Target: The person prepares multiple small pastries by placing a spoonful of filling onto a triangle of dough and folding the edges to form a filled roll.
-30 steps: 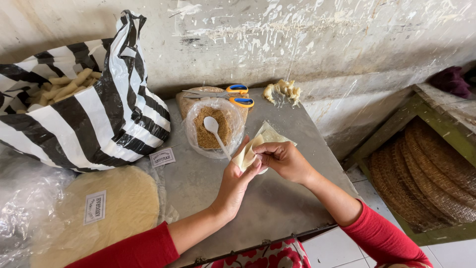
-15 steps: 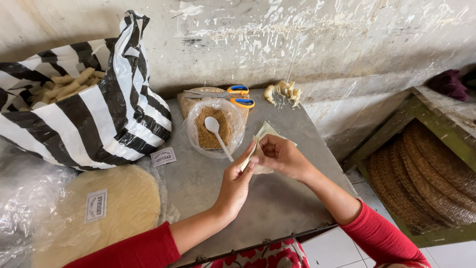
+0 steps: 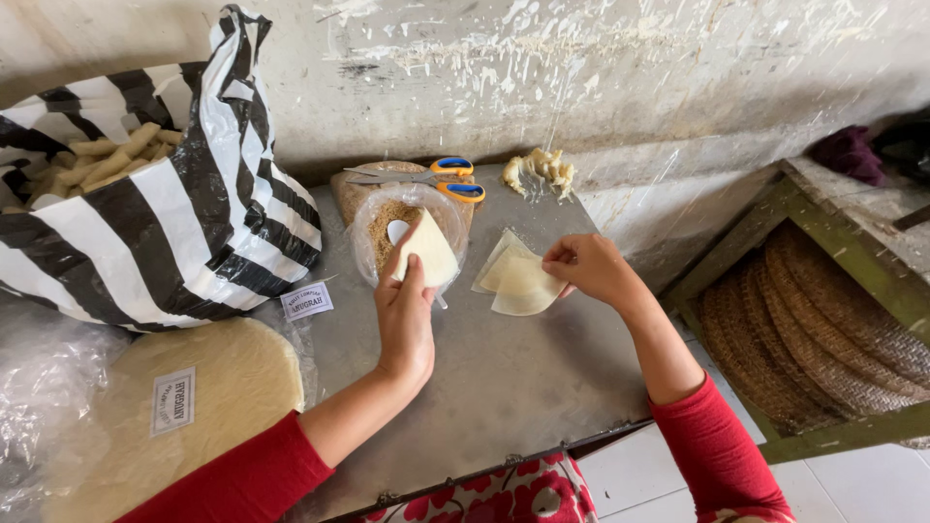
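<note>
Wrapper triangles, pale and thin, are in both hands above a grey metal table (image 3: pixel 504 387).

One cream wrapper triangle (image 3: pixel 426 250) is pinched upright in the left hand (image 3: pixel 405 315), just over a clear plastic tub (image 3: pixel 373 254) of brown crumbly filling with a white spoon (image 3: pixel 397 230) in it; the right hand (image 3: pixel 586 269) presses its fingertips on a small stack of wrapper triangles (image 3: pixel 518 281) lying flat on the table. One pair of scissors (image 3: pixel 426 177) with orange and blue handles rests behind the tub, near a lump of pale scraps (image 3: pixel 542 169). One black-and-white striped plastic bag (image 3: pixel 165 223) at left holds pale rolled sticks. One round stack of cream sheets (image 3: pixel 194 407) sits in clear wrap with a small white rectangular label; a second white label (image 3: pixel 306 300) lies beside the striped bag.
</note>
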